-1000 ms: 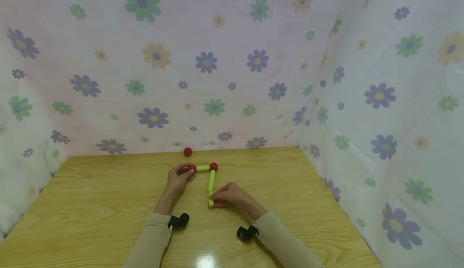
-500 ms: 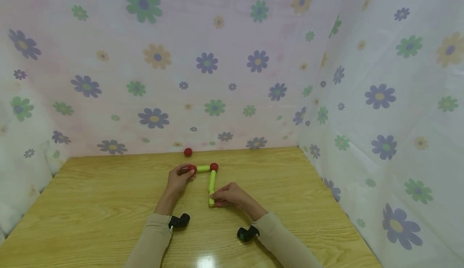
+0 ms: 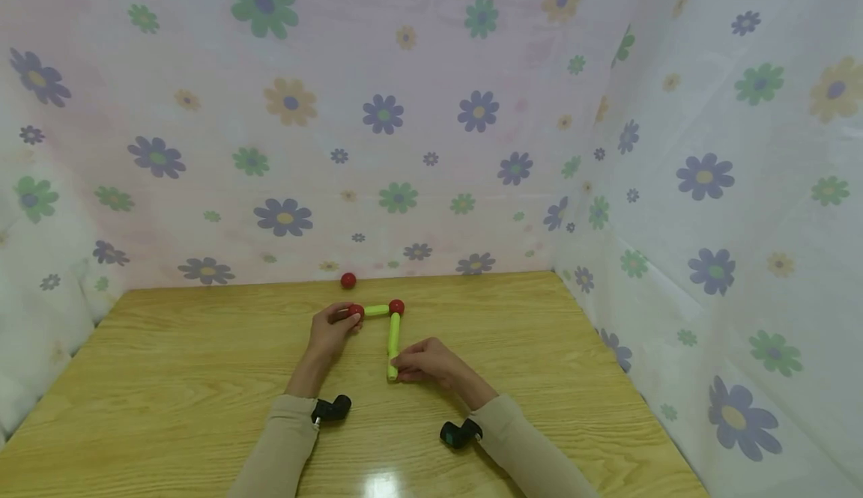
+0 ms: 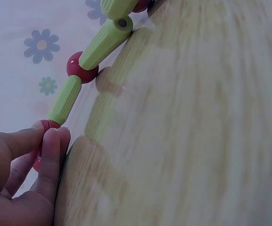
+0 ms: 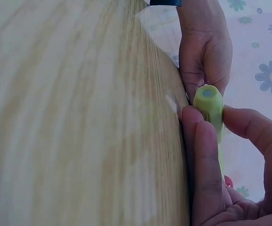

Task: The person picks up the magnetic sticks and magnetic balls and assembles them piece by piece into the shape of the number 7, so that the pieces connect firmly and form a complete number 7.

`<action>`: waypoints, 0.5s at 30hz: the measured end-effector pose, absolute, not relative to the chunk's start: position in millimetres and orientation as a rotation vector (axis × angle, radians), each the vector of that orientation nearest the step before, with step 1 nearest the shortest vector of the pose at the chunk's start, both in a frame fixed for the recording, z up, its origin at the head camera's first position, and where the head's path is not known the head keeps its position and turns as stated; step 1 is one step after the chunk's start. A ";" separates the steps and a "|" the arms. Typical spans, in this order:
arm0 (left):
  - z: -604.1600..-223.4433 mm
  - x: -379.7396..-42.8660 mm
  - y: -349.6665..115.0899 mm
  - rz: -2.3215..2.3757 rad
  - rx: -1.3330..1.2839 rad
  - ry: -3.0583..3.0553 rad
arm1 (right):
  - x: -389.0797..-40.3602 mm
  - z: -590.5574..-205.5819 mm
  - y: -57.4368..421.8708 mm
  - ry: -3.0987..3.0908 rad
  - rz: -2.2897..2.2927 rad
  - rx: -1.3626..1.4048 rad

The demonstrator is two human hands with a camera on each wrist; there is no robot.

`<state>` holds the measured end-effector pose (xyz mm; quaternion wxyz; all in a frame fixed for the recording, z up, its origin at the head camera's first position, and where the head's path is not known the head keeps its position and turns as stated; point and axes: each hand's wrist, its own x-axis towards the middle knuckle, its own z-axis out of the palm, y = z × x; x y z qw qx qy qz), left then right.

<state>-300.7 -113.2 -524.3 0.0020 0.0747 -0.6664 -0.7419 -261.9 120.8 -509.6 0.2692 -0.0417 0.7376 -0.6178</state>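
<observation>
In the head view my left hand (image 3: 329, 332) pinches a red ball (image 3: 356, 312) between thumb and fingers. From that ball a short yellow-green magnetic rod (image 3: 376, 310) runs right to a second red ball (image 3: 396, 307). Another yellow-green rod (image 3: 394, 332) comes from this second ball towards me. At its near end my right hand (image 3: 428, 362) pinches a further yellow-green rod (image 3: 392, 370), end to end with it. The right wrist view shows a grey round magnet (image 5: 206, 93) in the held rod's free end.
A loose red ball (image 3: 347, 280) lies at the back edge of the wooden table (image 3: 222, 378). Flowered cloth (image 3: 431, 131) hangs behind and at both sides. A black wrist camera (image 3: 461, 433) sits on the right wrist, and one like it on the left.
The rod in my right hand has shifted slightly and now lines up more closely with the rod beyond it. My left hand keeps its hold on the red ball.
</observation>
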 end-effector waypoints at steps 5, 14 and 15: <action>-524.4 -299.6 -113.8 -2.335 0.224 -2.086 | -261.4 -508.6 118.8 1.993 -1.659 -0.093; -524.3 -299.8 -114.1 -2.316 0.206 -2.087 | -261.5 -509.6 115.9 2.049 -1.653 -0.024; -524.7 -300.2 -114.4 -2.320 0.210 -2.084 | -261.6 -509.2 116.0 2.050 -1.649 -0.023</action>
